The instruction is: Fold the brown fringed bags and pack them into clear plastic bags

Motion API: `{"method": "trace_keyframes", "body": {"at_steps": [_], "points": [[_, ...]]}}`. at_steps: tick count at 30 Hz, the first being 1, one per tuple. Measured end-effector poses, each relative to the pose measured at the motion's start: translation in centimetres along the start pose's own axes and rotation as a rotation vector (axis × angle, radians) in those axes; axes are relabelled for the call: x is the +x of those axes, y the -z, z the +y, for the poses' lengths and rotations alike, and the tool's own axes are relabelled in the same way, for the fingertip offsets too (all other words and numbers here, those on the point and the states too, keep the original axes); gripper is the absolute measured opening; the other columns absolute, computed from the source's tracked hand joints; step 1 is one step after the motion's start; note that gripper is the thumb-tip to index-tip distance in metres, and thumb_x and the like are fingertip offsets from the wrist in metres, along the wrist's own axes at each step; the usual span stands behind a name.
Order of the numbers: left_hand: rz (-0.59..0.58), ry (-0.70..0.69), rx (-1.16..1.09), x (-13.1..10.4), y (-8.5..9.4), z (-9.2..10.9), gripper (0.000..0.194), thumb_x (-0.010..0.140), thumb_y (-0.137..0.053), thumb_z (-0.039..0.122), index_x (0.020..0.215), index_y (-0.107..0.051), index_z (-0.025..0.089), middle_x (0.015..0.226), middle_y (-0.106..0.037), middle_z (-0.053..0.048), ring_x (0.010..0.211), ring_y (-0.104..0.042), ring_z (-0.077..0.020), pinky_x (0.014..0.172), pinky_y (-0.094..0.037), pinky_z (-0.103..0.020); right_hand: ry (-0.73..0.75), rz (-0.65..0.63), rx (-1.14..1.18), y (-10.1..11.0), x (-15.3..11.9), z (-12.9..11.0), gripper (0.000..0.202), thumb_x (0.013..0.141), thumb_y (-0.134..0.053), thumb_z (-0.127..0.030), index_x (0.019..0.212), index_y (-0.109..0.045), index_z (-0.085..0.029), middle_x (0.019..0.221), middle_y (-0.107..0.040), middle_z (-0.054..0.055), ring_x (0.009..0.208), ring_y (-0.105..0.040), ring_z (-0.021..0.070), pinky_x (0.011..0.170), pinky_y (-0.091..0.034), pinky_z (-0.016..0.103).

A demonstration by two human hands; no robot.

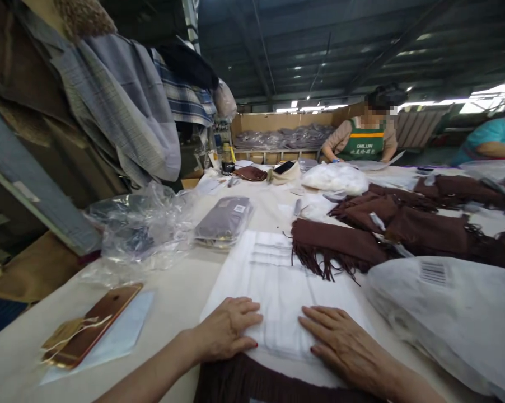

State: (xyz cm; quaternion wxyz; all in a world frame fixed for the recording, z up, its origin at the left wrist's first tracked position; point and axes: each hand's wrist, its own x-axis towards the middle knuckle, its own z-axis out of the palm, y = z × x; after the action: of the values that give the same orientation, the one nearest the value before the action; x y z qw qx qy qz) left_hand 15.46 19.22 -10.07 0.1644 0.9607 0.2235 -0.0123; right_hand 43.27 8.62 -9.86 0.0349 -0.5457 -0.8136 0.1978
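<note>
Both palms rest flat on a white sheet (277, 291) with faint grey lines, which looks like thin paper or cloth. My left hand (229, 327) lies on its left part, fingers stretched out. On the right part is my right hand (340, 341), its fingers also spread. Between them the sheet's surface shows. Dark brown fringed fabric (252, 383) lies at the near table edge, just below my hands. Beyond the sheet, a folded brown fringed scarf (336, 243) touches or overlaps its far right side.
A grey packaged item (225, 218) and crumpled clear plastic (147, 224) lie left, with a phone (105, 313) nearer. A large white plastic bag (449, 313) bulges at right, before several brown scarves (429, 224). A co-worker in a green apron (364, 144) stands across the table.
</note>
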Motion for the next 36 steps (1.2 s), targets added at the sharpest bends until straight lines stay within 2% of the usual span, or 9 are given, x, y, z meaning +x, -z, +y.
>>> {"method": "trace_keyframes", "body": {"at_steps": [4, 7, 10, 14, 19, 22, 27, 32, 36], "points": [[0.058, 0.000, -0.001, 0.7, 0.0, 0.1, 0.060, 0.066, -0.078, 0.042, 0.117, -0.054, 0.022, 0.120, -0.059, -0.008, 0.110, -0.053, -0.0285, 0.093, -0.042, -0.044, -0.030, 0.025, 0.054, -0.1, 0.3, 0.6, 0.059, 0.087, -0.039, -0.056, 0.136, -0.040, -0.022, 0.141, -0.042, 0.008, 0.128, -0.038, 0.0259, 0.107, -0.030, 0.049], [0.092, 0.019, 0.086, 1.8, -0.1, 0.2, 0.037, 0.077, -0.068, 0.045, 0.105, -0.058, 0.022, 0.108, -0.063, -0.004, 0.099, -0.057, -0.0230, 0.083, -0.043, -0.036, -0.034, 0.161, 0.085, -0.5, 0.8, 0.9, 0.048, 0.086, -0.049, -0.046, 0.127, -0.051, -0.021, 0.131, -0.053, 0.008, 0.118, -0.049, 0.0243, 0.101, -0.040, 0.046], [0.081, 0.062, 0.168, 3.0, -0.1, 0.1, 0.013, 0.089, -0.055, 0.032, 0.087, -0.061, 0.020, 0.096, -0.064, -0.002, 0.090, -0.059, -0.0191, 0.076, -0.043, -0.031, -0.001, 0.337, 0.084, -1.1, 1.6, 1.5, 0.029, 0.088, -0.048, -0.032, 0.113, -0.060, -0.024, 0.112, -0.065, 0.005, 0.102, -0.059, 0.0185, 0.089, -0.050, 0.036], [0.097, 0.148, 0.243, 3.7, -0.2, 0.0, 0.017, 0.090, -0.047, 0.014, 0.077, -0.058, 0.015, 0.083, -0.062, -0.005, 0.080, -0.059, -0.0196, 0.071, -0.043, -0.032, -0.052, 0.481, 0.031, -1.5, 2.1, 2.3, 0.025, 0.093, -0.037, -0.027, 0.096, -0.061, -0.022, 0.091, -0.067, 0.004, 0.083, -0.063, 0.0137, 0.072, -0.053, 0.026], [0.126, 0.178, 0.299, 1.4, -0.1, -1.2, 0.005, 0.085, -0.054, 0.014, 0.081, -0.057, 0.015, 0.084, -0.061, -0.006, 0.081, -0.057, -0.0225, 0.073, -0.044, -0.035, 0.008, 0.547, -0.215, -1.6, -0.5, 2.5, 0.028, 0.084, -0.045, -0.019, 0.109, -0.057, -0.020, 0.092, -0.066, 0.006, 0.079, -0.062, 0.0189, 0.069, -0.051, 0.034], [0.186, 0.274, 0.309, -0.7, 0.4, -2.6, 0.015, 0.082, -0.048, 0.004, 0.078, -0.058, 0.015, 0.081, -0.060, -0.008, 0.079, -0.057, -0.0243, 0.072, -0.044, -0.037, 0.063, 0.606, -0.505, -1.9, -2.9, 3.2, 0.032, 0.077, -0.042, -0.009, 0.103, -0.058, -0.018, 0.083, -0.066, 0.005, 0.071, -0.062, 0.0178, 0.065, -0.051, 0.032], [0.395, 0.512, 0.226, -3.2, 0.9, -3.2, 0.024, 0.081, -0.038, 0.003, 0.078, -0.058, 0.014, 0.081, -0.060, -0.010, 0.082, -0.058, -0.0266, 0.073, -0.044, -0.039, -0.096, 0.744, -0.597, -2.9, -5.2, 3.9, 0.026, 0.084, -0.038, -0.018, 0.097, -0.060, -0.018, 0.083, -0.067, 0.004, 0.066, -0.064, 0.0149, 0.053, -0.049, 0.024], [0.635, 0.683, -0.094, -4.4, 0.9, 0.0, 0.031, 0.091, -0.031, 0.027, 0.083, -0.060, 0.018, 0.065, -0.060, 0.001, 0.061, -0.056, -0.0141, 0.055, -0.042, -0.022, -0.515, 1.011, -0.020, -2.7, -6.3, 1.0, 0.034, 0.080, -0.042, -0.039, 0.098, -0.065, -0.022, 0.073, -0.067, 0.002, 0.054, -0.062, 0.0149, 0.048, -0.050, 0.026], [0.932, 0.830, -1.148, -4.5, 1.7, 1.8, 0.022, 0.070, -0.063, 0.034, 0.078, -0.064, 0.013, 0.057, -0.058, 0.002, 0.038, -0.037, -0.0055, 0.034, -0.022, -0.017, -0.792, 1.143, 0.992, -2.0, -6.1, -0.8, 0.034, 0.054, -0.069, -0.044, 0.081, -0.070, -0.024, 0.064, -0.067, 0.001, 0.049, -0.059, 0.0146, 0.044, -0.050, 0.024]]}}
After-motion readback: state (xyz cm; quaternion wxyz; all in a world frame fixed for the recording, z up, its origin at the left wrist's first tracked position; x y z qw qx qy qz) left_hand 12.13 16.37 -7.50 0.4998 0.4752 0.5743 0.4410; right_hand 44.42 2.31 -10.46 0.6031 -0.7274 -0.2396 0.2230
